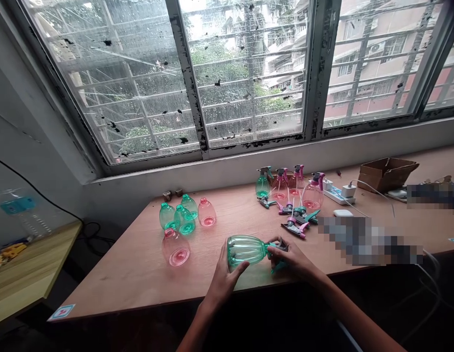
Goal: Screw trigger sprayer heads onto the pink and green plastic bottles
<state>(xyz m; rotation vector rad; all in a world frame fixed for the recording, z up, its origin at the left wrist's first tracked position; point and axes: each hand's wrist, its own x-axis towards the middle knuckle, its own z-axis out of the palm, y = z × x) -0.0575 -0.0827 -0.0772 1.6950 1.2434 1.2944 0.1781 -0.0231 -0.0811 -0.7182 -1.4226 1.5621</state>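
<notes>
A green spray bottle (246, 248) lies on its side in the air just above the table's front edge. My left hand (227, 274) is closed around its base, thumb along the lower side. At its neck, my right hand (291, 256) grips the spray head (280, 246), which is grey and teal and partly hidden by the fingers. Whether the head is fully seated on the neck cannot be seen. Loose spray heads (296, 227), pink, teal and grey with thin tubes, lie behind my right hand.
Open-topped green bottles (185, 220) and pink bottles (176, 248) stand at left on the wooden table (131, 278). Bottles with heads fitted (312, 193) stand near the window wall. A power strip (339, 195), white case (343, 213) and cardboard box (386, 173) are at right.
</notes>
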